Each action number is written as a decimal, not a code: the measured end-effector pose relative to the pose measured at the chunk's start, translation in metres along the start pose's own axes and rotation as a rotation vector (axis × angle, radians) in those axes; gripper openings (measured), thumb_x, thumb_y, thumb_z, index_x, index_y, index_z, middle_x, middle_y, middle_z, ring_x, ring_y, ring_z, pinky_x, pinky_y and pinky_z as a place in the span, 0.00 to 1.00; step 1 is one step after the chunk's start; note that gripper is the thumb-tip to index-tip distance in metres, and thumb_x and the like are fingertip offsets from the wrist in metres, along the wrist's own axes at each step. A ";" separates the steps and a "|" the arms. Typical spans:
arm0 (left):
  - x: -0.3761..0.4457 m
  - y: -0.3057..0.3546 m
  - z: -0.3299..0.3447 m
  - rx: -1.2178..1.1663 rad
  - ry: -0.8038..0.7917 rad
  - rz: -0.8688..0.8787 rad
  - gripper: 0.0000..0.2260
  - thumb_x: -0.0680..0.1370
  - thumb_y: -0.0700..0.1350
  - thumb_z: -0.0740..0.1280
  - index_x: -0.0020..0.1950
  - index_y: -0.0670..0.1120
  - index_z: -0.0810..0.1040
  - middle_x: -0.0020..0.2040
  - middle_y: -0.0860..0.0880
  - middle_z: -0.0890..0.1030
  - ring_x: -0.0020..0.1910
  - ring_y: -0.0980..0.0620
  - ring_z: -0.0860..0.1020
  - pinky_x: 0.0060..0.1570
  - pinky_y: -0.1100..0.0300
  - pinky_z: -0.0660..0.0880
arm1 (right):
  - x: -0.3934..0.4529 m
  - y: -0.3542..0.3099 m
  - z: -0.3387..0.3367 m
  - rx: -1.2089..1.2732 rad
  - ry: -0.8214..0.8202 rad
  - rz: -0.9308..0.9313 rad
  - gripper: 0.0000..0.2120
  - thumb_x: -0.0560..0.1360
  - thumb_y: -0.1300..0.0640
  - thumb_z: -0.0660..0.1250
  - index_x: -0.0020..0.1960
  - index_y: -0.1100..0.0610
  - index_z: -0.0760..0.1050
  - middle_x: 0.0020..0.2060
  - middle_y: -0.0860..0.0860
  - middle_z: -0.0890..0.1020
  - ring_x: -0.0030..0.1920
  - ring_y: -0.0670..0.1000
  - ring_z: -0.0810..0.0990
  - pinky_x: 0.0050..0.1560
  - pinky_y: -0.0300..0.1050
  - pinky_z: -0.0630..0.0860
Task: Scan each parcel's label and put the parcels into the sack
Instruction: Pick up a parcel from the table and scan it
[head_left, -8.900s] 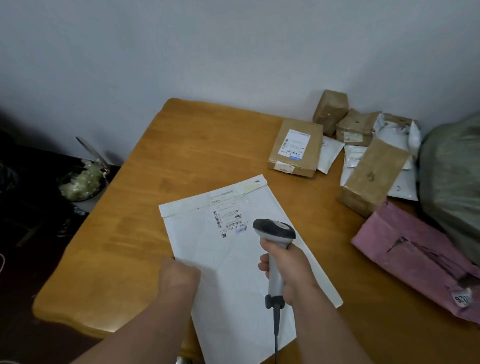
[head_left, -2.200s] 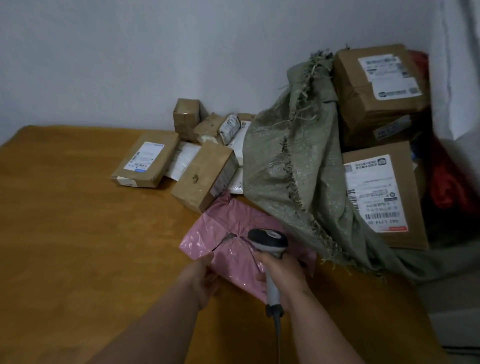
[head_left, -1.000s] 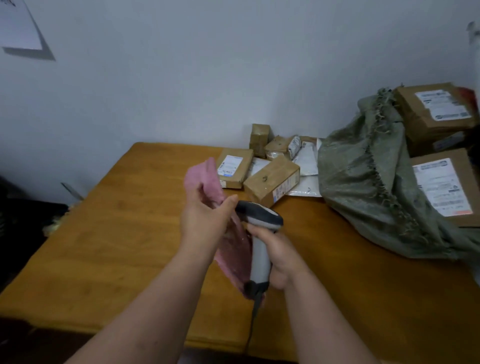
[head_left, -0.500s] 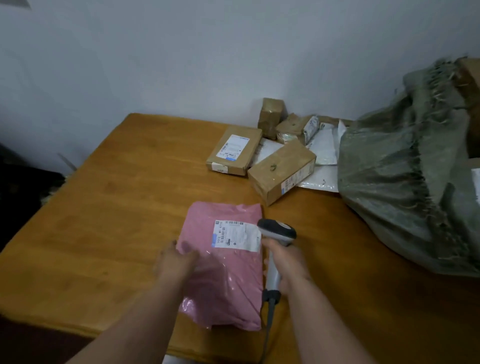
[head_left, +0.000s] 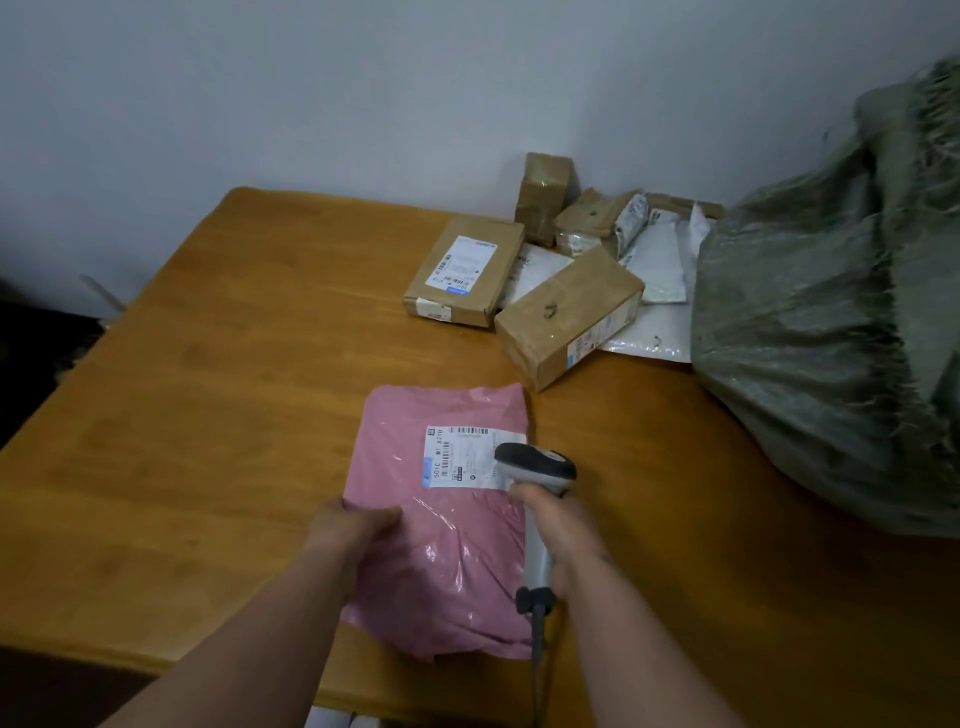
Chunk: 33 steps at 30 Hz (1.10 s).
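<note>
The scanning step looks to be in hand: the pink parcel (head_left: 441, 519) lies flat near the front edge of the wooden table (head_left: 208, 415), its white label (head_left: 462, 457) facing up; the left hand (head_left: 353, 525) rests on its left edge with fingers curled over it, pinning it down; the right hand (head_left: 561, 540) is clenched round the scanner (head_left: 535, 467), whose head hangs over the label's right end. Once it reads, the next move likely calls for lifting the parcel across to the green sack (head_left: 831, 338) at the right; at least 4 brown boxes (head_left: 566, 317) and some white mailers (head_left: 660, 280) wait by the wall.
</note>
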<state>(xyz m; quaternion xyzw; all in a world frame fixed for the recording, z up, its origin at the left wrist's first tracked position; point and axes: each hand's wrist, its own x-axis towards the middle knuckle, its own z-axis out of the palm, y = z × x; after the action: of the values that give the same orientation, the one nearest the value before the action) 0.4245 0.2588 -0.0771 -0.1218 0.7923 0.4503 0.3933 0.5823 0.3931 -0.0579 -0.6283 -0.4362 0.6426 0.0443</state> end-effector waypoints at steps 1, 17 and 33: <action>0.001 0.001 -0.004 -0.007 0.005 0.010 0.17 0.70 0.32 0.76 0.56 0.32 0.76 0.40 0.38 0.81 0.38 0.43 0.80 0.45 0.49 0.79 | 0.000 0.001 0.002 0.005 0.008 0.009 0.11 0.72 0.49 0.74 0.49 0.55 0.80 0.43 0.54 0.83 0.46 0.56 0.81 0.41 0.48 0.73; 0.033 -0.038 -0.055 -0.267 0.111 -0.242 0.43 0.59 0.50 0.76 0.73 0.43 0.69 0.68 0.36 0.75 0.64 0.35 0.76 0.63 0.35 0.74 | -0.021 0.018 0.066 0.153 -0.100 0.029 0.07 0.75 0.56 0.72 0.53 0.56 0.82 0.45 0.50 0.86 0.46 0.51 0.85 0.44 0.46 0.77; 0.031 0.010 -0.035 -0.485 -0.002 -0.332 0.28 0.69 0.48 0.79 0.65 0.42 0.76 0.58 0.43 0.82 0.53 0.41 0.81 0.48 0.48 0.79 | -0.022 -0.002 0.095 0.154 -0.037 -0.104 0.09 0.74 0.51 0.74 0.51 0.52 0.78 0.45 0.52 0.81 0.47 0.54 0.79 0.44 0.47 0.74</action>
<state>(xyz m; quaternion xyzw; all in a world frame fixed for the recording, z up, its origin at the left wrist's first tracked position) 0.3810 0.2410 -0.0838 -0.3396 0.6303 0.5563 0.4217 0.5054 0.3326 -0.0561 -0.5877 -0.4184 0.6825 0.1176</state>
